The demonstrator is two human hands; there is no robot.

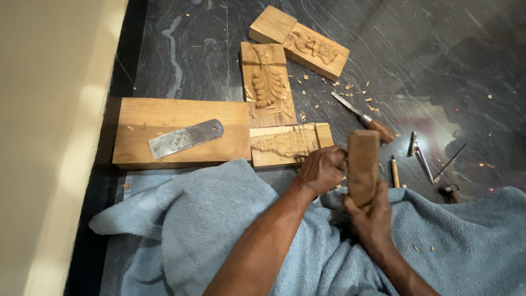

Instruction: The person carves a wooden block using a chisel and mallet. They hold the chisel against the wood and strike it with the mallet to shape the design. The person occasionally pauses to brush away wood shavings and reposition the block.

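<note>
Spread over the near floor (438, 71) and lap: one blue towel (192, 230), likely as padding, with one plain plank (181, 118) at far left carrying one flat steel blade (185, 138). Lined up beyond: three carved panels (267, 85), one under work at centre (285, 143), probably braced against the plank. Clamped upright in right hand (372, 219) fingers: one wooden mallet block (362, 164); left hand (322, 169) fingers closed, seemingly on a chisel, mostly hidden; one spare chisel (364, 118) lying right.

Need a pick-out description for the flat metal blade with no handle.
Start at the large plain wooden board lying on the dark stone floor, left of the carved wooden panels. The flat grey metal blade lies diagonally on top of it. Unlike the wooden-handled chisel to the right, it has no handle and rests on wood.
</note>
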